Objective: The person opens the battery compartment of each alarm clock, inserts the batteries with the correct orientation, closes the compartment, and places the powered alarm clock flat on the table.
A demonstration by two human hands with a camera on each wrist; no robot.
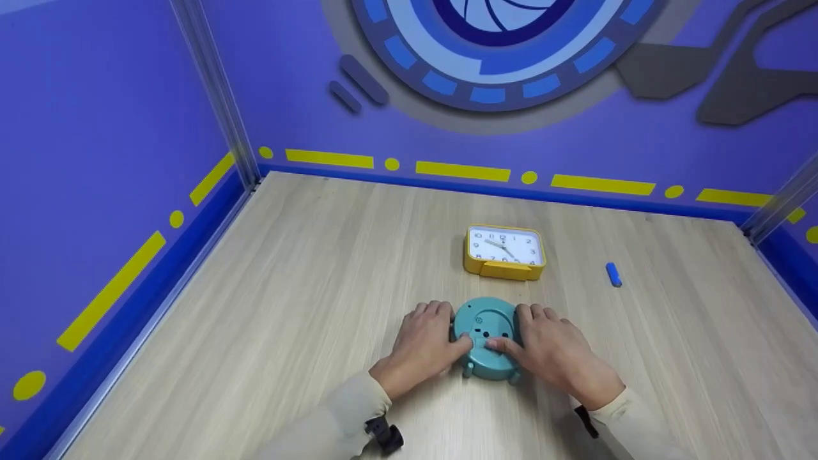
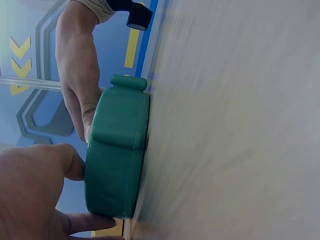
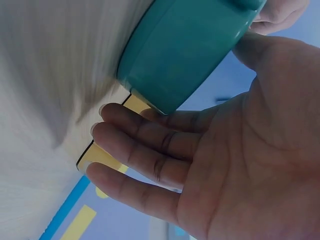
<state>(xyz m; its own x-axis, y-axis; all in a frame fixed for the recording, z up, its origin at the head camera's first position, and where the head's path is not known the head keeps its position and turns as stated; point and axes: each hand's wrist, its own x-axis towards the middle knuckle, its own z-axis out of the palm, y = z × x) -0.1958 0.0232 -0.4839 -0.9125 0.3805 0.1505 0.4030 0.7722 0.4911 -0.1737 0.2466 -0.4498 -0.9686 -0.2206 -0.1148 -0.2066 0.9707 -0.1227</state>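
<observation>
A round teal alarm clock point(image 1: 491, 365) lies face down on the table, its back with small holes and a recess facing up. Two short feet stick out on the side nearest the person. My left hand point(image 1: 423, 342) holds the left rim, fingers along the side and thumb on the back. At the opposite rim, my right hand point(image 1: 557, 352) grips with its fingers on the side and its thumb near the small back panel. In the left wrist view the teal clock point(image 2: 117, 167) shows its side, low against the tabletop. The clock's face is hidden.
Beyond the teal clock stands a yellow rectangular clock point(image 1: 505, 271) with a white dial, tilted upward. A small blue cylindrical object point(image 1: 613, 274) lies to the right on the wooden table point(image 1: 307, 268). Blue-purple panels point(image 1: 115, 160) enclose the back and sides.
</observation>
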